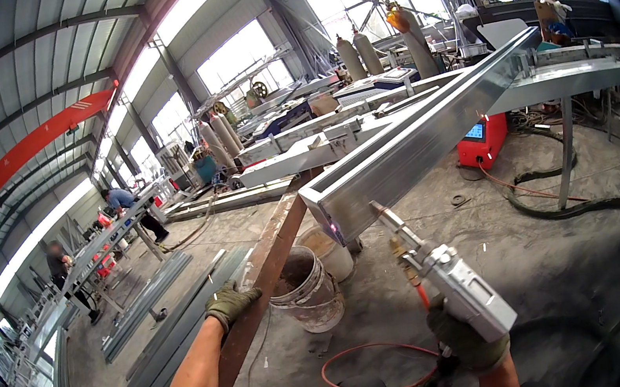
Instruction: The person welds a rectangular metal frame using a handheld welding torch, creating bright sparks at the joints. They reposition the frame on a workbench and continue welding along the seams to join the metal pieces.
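My right hand (pixel 469 336), in a dark glove, is closed round the grip of a silver handheld welding gun (pixel 462 287). The gun's nozzle points up and left at the near end of a long, shiny metal box section (pixel 415 151). A small bright purple-white glow shows at that end's lower corner, and a few sparks hang in the air. The box section's near end rests by a brown beam (pixel 273 238) that slants toward me. My left hand (pixel 232 303), in an olive glove, grips the beam's edge below that end. Part of the right fingers is hidden by the gun.
Under the beam stand a dirty bucket (pixel 314 304) and a paler bucket (pixel 328 253). A red machine (pixel 482 141) sits at right, with hoses and an orange cable (pixel 379 345) on the floor. Grey metal profiles (pixel 179 331) lie at left. Two people work farther back left.
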Demonstrator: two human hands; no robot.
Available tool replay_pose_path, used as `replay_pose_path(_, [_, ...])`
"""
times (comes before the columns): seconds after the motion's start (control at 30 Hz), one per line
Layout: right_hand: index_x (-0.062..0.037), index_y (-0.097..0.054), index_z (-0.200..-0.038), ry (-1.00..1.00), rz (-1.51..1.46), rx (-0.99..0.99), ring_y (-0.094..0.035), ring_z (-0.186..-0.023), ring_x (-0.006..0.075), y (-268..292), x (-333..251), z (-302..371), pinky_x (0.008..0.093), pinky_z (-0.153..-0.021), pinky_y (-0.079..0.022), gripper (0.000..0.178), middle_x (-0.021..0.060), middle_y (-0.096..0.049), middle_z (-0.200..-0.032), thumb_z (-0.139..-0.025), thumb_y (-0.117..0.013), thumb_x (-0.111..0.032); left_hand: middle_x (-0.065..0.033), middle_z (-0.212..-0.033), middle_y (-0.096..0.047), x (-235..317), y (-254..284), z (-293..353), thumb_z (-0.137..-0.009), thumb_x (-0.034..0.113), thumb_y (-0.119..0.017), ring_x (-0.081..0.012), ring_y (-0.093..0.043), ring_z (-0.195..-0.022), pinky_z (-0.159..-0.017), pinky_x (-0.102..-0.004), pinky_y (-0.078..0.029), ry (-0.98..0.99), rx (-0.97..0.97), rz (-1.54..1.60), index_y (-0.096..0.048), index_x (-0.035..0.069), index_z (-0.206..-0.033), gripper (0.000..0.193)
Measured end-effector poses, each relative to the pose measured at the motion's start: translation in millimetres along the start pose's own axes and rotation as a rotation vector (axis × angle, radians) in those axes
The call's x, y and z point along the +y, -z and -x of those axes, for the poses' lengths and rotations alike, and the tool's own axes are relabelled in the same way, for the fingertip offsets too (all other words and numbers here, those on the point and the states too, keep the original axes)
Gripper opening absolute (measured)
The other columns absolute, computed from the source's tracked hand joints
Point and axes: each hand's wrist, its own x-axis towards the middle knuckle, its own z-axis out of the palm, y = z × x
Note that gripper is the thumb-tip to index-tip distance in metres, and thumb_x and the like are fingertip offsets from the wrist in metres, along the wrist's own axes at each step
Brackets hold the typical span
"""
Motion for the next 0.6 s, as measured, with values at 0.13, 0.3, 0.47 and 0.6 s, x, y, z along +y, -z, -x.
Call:
replay_pose_path(0.13, [-0.0007, -0.073, -0.111, 0.038, 0.196, 0.093, -0.068, -0.076, 0.0124, 22, 16, -15, 0.0294, -0.068, -0.054, 0.019, 0.0028, -0.072, -0.089, -0.094, -0.08, -0.005, -0.0316, -0.153, -0.061, -8, -2, 1, -0.079, 0.09, -0.066, -0.0404, -0.061, -0.143, -0.118, -0.0436, -0.047, 0.018, 0.004, 0.004, -0.052, -0.005, -0.158, 0.124])
replay_pose_path(0.3, [-0.0017, -0.073, -0.108, -0.027, 0.101, 0.241, -0.065, -0.073, 0.012, 22, 16, -29, 0.0287, -0.065, -0.051, 0.02, 0.0022, -0.07, -0.083, -0.092, -0.08, -0.012, -0.0287, -0.148, -0.066, 7, 2, 4, -0.08, 0.088, -0.068, -0.0402, -0.064, -0.138, -0.114, -0.0447, -0.049, 0.031, 0.011, 0.008, -0.055, -0.002, -0.156, 0.118])
replay_pose_path(0.47, [-0.0017, -0.072, -0.109, -0.136, 0.087, 0.351, -0.064, -0.073, 0.0123, 37, 33, -33, 0.0294, -0.066, -0.051, 0.025, 0.0016, -0.067, -0.083, -0.09, -0.081, -0.015, -0.0264, -0.143, -0.069, 7, 11, 10, -0.08, 0.08, -0.075, -0.0419, -0.067, -0.132, -0.111, -0.0468, -0.051, 0.064, -0.054, 0.05, -0.06, 0.004, -0.152, 0.106])
replay_pose_path(0.6, [-0.004, -0.07, -0.116, -0.175, -0.085, 0.447, -0.062, -0.072, 0.0125, 58, 44, -30, 0.0286, -0.068, -0.049, 0.028, 0.0013, -0.066, -0.085, -0.095, -0.079, -0.019, -0.0278, -0.139, -0.071, -2, -5, 16, -0.078, 0.075, -0.082, -0.0429, -0.069, -0.129, -0.108, -0.0482, -0.053, 0.051, 0.077, 0.07, -0.06, 0.001, -0.15, 0.106])
